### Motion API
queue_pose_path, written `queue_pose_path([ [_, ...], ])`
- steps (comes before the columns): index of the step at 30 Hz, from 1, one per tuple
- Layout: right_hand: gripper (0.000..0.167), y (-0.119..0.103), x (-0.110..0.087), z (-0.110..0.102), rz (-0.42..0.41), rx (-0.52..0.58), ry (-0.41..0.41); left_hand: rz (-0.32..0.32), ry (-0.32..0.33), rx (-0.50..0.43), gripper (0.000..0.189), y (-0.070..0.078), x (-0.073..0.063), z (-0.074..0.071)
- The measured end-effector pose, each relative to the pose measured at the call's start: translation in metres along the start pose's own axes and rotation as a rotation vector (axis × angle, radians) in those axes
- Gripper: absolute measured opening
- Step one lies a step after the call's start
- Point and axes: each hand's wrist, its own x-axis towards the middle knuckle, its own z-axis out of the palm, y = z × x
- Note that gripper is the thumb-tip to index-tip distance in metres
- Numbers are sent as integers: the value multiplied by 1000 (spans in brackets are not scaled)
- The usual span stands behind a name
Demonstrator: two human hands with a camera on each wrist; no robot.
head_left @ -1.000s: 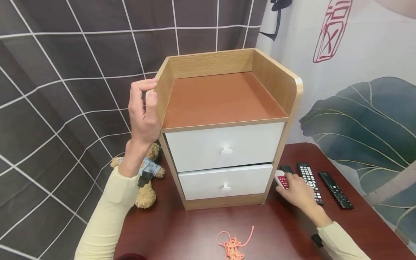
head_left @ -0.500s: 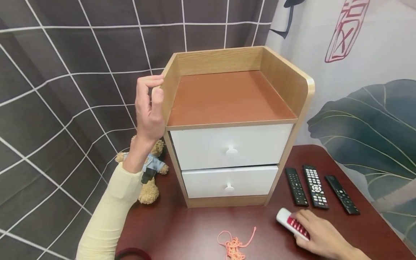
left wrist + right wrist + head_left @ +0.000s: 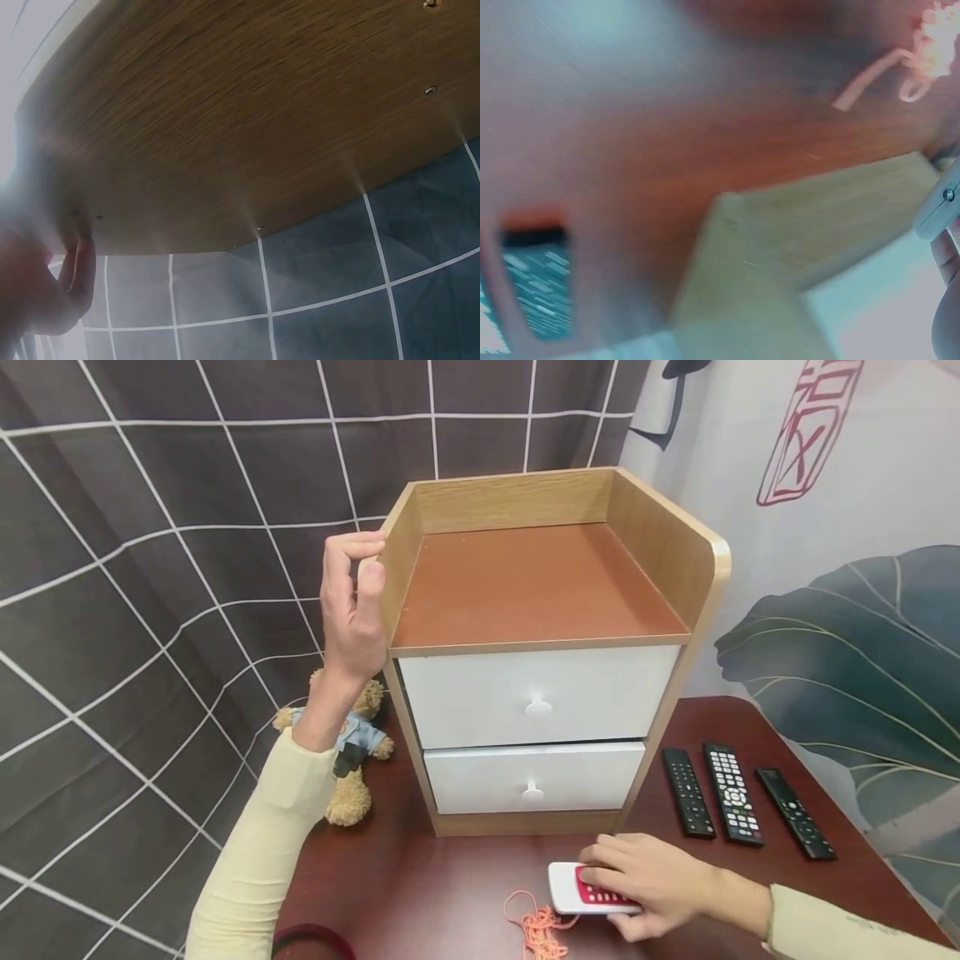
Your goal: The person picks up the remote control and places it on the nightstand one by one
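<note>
A small wooden cabinet [image 3: 555, 585] with two white drawers stands on the dark red table. My left hand [image 3: 354, 610] rests against the outer side of its left panel, fingers bent near the top edge; in the left wrist view, fingers [image 3: 81, 274] touch that wooden side. With my right hand [image 3: 660, 881] I grip a white remote control [image 3: 564, 889] with a red keypad, low in front of the cabinet. Its end reaches a tangle of orange string [image 3: 542, 931]. The right wrist view is blurred, and most of the remote lies outside it.
Right of the cabinet lie three black remotes: one beside it [image 3: 688, 793], a middle one with white buttons [image 3: 733, 793], and an outer one [image 3: 797, 814]. A teddy bear [image 3: 348, 797] lies on the left. A dark round rim [image 3: 311, 935] shows at the bottom edge.
My right hand has brought the white remote from the row at the right, first toward the front, then left to the string. The left hand stays at the cabinet; the view shifts slightly.
</note>
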Motion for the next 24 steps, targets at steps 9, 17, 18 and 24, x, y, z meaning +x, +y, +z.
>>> queue_pose_path([
  [9,49,3,99,-27,-181,-27,-40,4,0,22,43,1,0,-1],
  [17,49,18,177,-88,-162,-26,-23,-14,12,10,43,16,0,0],
  [18,49,21,187,-99,-166,-45,-4,-15,12,9,43,20,0,0],
  [24,52,53,237,-160,-122,-128,167,-12,7,8,42,39,3,1],
])
